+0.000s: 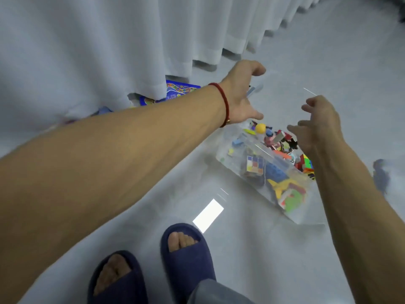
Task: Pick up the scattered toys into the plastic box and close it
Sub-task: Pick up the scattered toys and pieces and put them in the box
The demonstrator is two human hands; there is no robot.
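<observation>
Two loosely spread hands, left (241,93) and right (317,126), empty-gripped above clear plastic box (236,150) crammed with colourful toys (282,185).

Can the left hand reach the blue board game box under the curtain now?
Probably yes: the left hand is open and holds nothing, and the blue board game box lies beside its wrist. Only the white curtain covers part of the box.
</observation>
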